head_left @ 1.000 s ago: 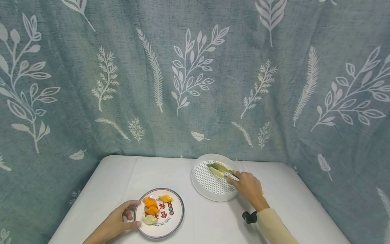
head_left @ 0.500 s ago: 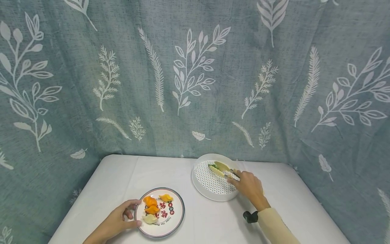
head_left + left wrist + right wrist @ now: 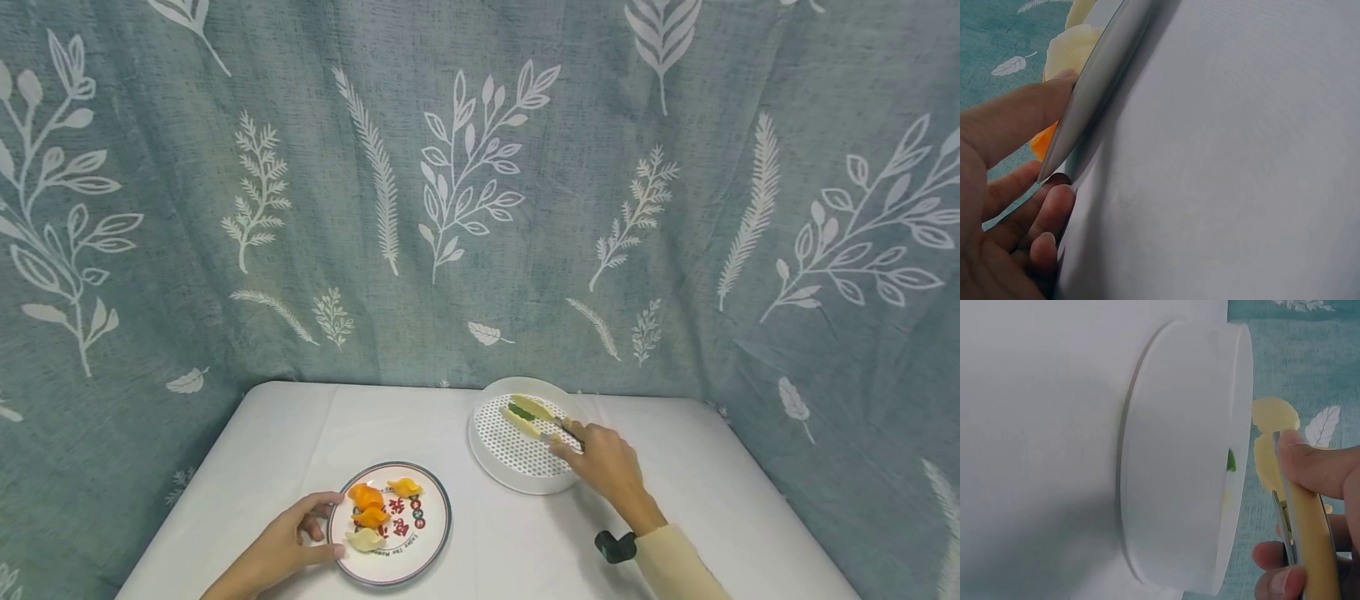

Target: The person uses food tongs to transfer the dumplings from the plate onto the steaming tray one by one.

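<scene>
- Your right hand (image 3: 604, 461) grips yellow tongs (image 3: 534, 414), thumb and fingers curled round the handle; keep that squeeze even so the tips close on the green piece (image 3: 521, 411) without crushing it.
- The green piece lies in the far part of the white perforated tray (image 3: 491, 467), on the far right of the table (image 3: 270, 433), between the two tong blades. It looks like a small dumpling, though the head view is too coarse to be sure.
- Its long axis runs from far-left to near-right, roughly in line with the tongs, whose tips point far-left, away from your hand.
- I judge a clean grab needs the blades on either side of the piece's long flanks, not its ends.
- Mind the tray's raised rim (image 3: 1235, 462): the right wrist view shows the tongs crossing over it, so lift clear of it before moving sideways.
- Your left hand (image 3: 281, 546) holds the near-left edge of the patterned plate (image 3: 431, 533), thumb on the rim, fingers curled under; hold it steady.
- The plate carries orange and pale dumplings (image 3: 367, 515) on its left half; the right half is free.
</scene>
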A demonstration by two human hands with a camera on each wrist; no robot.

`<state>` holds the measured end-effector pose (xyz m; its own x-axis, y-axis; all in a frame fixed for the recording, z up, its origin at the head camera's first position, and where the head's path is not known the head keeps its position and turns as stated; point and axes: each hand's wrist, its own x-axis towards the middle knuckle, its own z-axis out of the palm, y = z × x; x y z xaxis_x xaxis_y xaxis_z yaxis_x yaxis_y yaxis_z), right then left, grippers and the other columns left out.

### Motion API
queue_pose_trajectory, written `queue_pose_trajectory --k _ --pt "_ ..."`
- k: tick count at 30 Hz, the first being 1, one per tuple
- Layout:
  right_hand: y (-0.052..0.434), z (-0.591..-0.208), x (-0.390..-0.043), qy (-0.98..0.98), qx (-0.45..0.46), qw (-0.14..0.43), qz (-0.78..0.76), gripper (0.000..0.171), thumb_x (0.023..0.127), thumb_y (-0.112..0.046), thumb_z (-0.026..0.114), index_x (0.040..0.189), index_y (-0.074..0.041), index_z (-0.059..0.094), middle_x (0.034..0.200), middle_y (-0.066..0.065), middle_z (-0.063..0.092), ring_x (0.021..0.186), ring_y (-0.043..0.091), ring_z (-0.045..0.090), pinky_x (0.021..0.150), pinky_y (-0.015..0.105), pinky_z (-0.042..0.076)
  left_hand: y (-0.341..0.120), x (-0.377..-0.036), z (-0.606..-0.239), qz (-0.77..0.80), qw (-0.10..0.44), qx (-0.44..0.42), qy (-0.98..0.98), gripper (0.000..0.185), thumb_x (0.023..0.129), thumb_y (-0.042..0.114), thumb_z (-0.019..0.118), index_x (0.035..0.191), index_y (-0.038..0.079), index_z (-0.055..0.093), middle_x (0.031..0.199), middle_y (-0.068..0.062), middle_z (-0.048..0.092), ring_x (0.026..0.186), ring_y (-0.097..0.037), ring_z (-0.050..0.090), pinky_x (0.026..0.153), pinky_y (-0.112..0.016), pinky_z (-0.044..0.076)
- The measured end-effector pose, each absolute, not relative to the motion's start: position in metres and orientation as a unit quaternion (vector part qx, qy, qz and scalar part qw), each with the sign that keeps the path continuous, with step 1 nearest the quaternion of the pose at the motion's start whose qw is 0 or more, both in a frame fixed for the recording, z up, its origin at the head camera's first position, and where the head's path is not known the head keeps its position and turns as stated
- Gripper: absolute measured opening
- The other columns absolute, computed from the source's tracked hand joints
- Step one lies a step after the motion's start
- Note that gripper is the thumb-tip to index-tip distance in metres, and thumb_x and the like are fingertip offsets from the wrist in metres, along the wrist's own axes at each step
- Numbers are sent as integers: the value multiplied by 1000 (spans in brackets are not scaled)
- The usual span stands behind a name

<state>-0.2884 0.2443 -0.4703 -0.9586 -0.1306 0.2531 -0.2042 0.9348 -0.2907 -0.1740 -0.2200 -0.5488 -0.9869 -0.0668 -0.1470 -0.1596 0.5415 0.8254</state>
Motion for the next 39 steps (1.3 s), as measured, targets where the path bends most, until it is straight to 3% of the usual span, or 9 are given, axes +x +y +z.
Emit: queue_pose_trajectory --k 5,12,20,39 --pt "234 -470 -279 -974 102 118 166 62 86 -50 80 133 -10 70 69 -1 50 62 17 45 52 34 37 -220 -174 -549 466 55 -62 881 84 64 31 98 137 10 61 104 1 62 83 -18 49 66 -28 41" --pt "218 -468 -266 -966 130 134 181 62 84 -49 82 130 -8 72 70 -5 54 63 14 46 53 33 39 -221 -175 -549 472 57 -63 877 84 64 31 98 137 11 61 105 0 62 83 -18 49 67 -28 42" --pt "200 -471 -251 -959 160 151 176 61 81 -51 83 126 -10 74 63 -8 41 58 8 36 50 27 31 -221 -176 -549 459 57 -61 884 85 64 33 98 137 10 61 105 1 62 84 -18 49 68 -29 41" --pt "173 -481 -224 -939 250 155 177 63 81 -53 82 123 -6 75 64 -13 40 56 2 31 48 22 33 -221 -174 -552 465 50 -47 883 84 66 31 97 137 8 60 106 1 63 83 -18 50 68 -27 42"
